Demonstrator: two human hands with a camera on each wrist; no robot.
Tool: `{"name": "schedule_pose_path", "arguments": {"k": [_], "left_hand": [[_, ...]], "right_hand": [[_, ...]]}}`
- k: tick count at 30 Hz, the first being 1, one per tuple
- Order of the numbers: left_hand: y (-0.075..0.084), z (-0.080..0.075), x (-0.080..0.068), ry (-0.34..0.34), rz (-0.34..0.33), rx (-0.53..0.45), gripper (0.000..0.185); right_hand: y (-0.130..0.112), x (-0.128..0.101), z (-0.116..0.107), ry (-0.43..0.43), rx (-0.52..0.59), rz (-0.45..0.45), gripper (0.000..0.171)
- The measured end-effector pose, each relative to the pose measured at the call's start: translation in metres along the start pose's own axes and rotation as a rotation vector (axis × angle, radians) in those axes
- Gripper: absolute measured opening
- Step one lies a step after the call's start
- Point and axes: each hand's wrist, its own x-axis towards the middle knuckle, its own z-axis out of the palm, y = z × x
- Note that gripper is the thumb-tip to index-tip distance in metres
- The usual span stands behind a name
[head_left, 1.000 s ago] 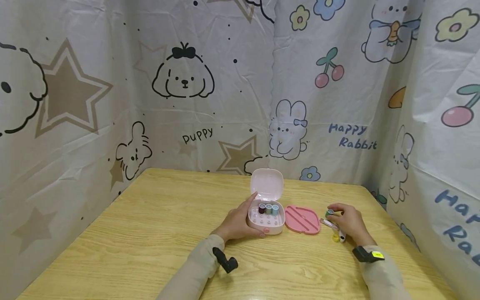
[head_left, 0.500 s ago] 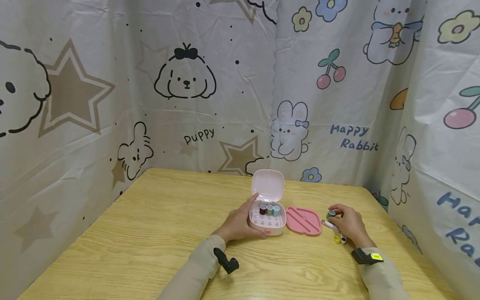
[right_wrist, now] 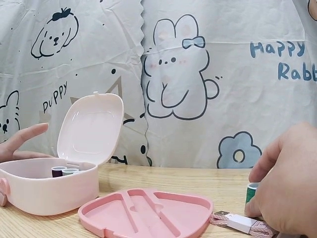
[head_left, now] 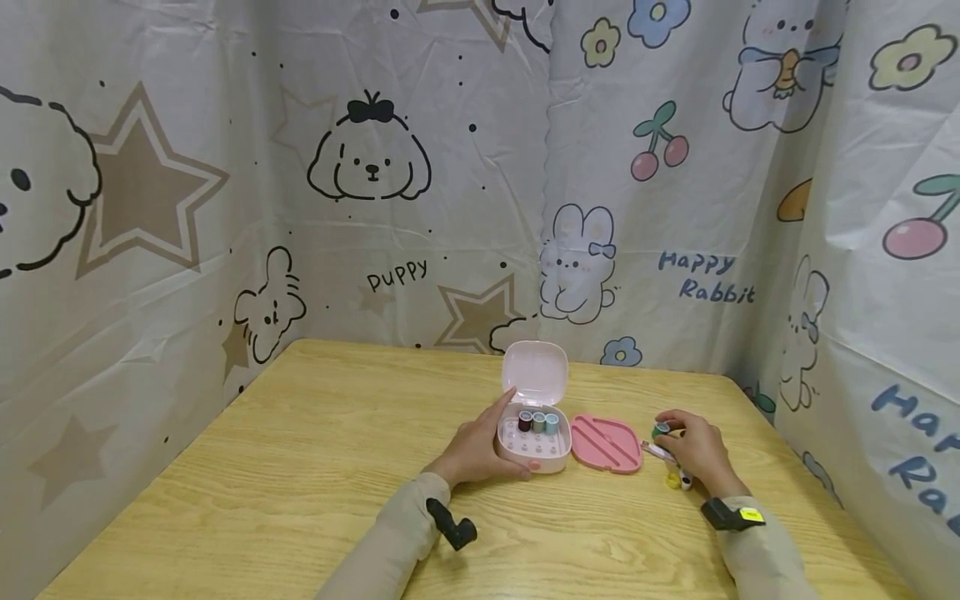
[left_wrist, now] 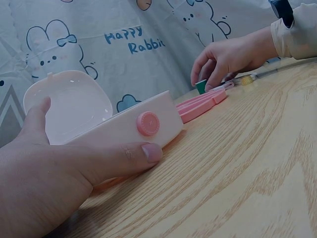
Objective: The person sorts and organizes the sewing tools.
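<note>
Left hand [head_left: 477, 446] wrapped around the open pink box [head_left: 533, 433] on the table [head_left: 300, 467], grip closed on its side to steady it, while right hand [head_left: 693, 450] pinches a green spool [head_left: 659, 430] just right of the pink tray [head_left: 606, 443].

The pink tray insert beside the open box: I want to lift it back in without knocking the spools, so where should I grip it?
Pinch the pink tray insert by its outer rim at the near edge, coming from above. It lies flat on the table with its ridges up, so likely only the rim gives a hold. The left hand already steadies the box.
</note>
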Motion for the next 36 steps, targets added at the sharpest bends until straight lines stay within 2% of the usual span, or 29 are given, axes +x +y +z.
{"name": "schedule_pose_path", "arguments": {"k": [10,26,36], "left_hand": [[0.0,0.0,0.0,0.003,0.001,0.007,0.132],[-0.002,0.002,0.001,0.002,-0.003,0.004,0.132],[-0.001,0.001,0.0,0.003,-0.001,-0.009,0.132]], "right_hand": [[-0.005,0.003,-0.002,0.039,0.004,-0.023,0.036],[-0.013,0.003,-0.004,0.047,0.025,-0.041,0.037],[-0.024,0.004,-0.007,0.021,0.052,-0.042,0.039]]}}
